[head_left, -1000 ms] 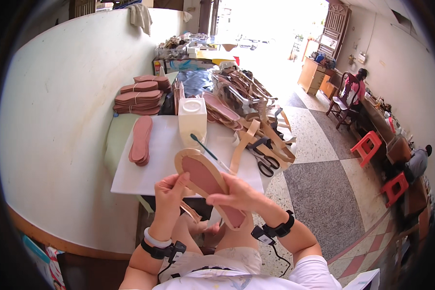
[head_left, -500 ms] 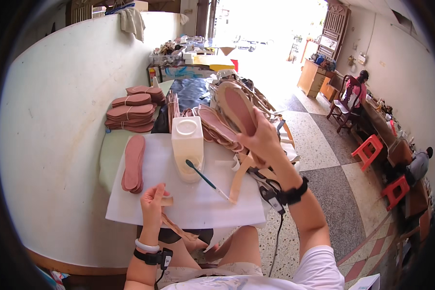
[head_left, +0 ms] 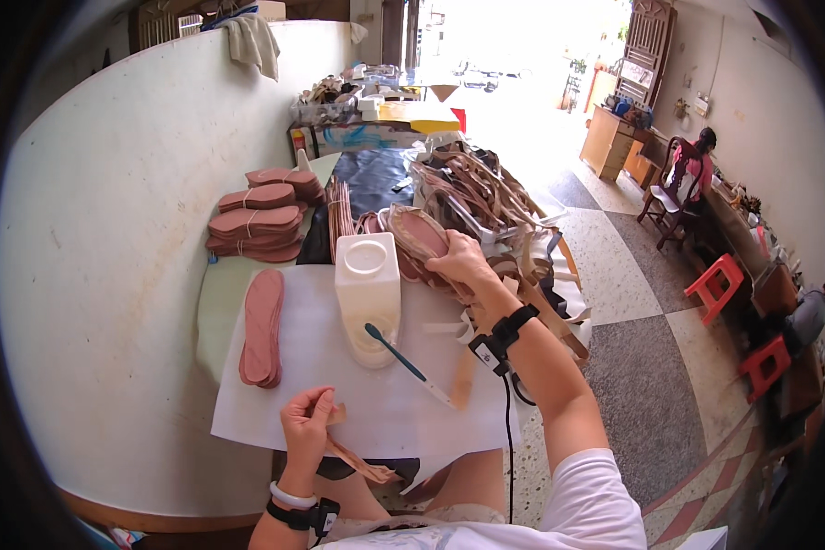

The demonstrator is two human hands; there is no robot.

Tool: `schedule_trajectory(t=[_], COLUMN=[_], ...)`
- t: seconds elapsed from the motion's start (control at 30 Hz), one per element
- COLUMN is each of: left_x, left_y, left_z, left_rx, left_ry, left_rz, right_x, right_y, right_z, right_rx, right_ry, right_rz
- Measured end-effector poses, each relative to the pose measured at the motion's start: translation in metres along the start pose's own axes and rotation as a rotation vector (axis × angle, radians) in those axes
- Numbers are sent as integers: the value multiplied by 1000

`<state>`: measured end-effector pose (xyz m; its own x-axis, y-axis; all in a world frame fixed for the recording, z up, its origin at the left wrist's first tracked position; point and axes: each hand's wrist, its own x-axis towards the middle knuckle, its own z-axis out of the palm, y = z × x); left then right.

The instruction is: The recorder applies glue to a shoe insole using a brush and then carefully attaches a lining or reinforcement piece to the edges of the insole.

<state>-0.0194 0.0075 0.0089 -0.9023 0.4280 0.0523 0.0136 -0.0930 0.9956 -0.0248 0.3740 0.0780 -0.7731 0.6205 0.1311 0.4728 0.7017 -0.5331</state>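
Observation:
My left hand (head_left: 307,426) is closed at the near edge of the white sheet (head_left: 247,422), pinching a tan strip (head_left: 362,466) that trails below it. My right hand (head_left: 465,261) grips an insole (head_left: 419,231) with a pink centre and a pale tan rim, at a pile of similar insoles past the sheet's far right. Between the hands stands a white plastic container (head_left: 368,293) with a cut-open lower side. A dark green toothbrush (head_left: 394,351) leans from its opening onto the sheet, near a loose tan strip (head_left: 464,380). Left of the container lies a stack of pink insoles (head_left: 262,330).
Bundled pink insoles (head_left: 255,220) are piled at the back left, beside a curved white partition (head_left: 137,275). A heap of tan and dark strips (head_left: 486,188) fills the back right. A person (head_left: 692,174) sits at the right wall near red stools (head_left: 717,286).
My right hand has lowered the raised insole down and left to the pile. My left hand stays closed on the strip. The view has shifted slightly.

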Motion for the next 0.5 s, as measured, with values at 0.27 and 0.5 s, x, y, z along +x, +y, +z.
schedule_trajectory(t=[0.27,0.5], left_x=[1,1], left_y=[0,0], left_z=[3,1], left_rx=[24,-5], left_ry=[-1,-2], left_rz=[-2,-18], right_x=[4,-5], right_y=[0,7], right_z=[-13,-70], right_rx=[12,638], right_ry=[131,341], right_rz=[9,-41])
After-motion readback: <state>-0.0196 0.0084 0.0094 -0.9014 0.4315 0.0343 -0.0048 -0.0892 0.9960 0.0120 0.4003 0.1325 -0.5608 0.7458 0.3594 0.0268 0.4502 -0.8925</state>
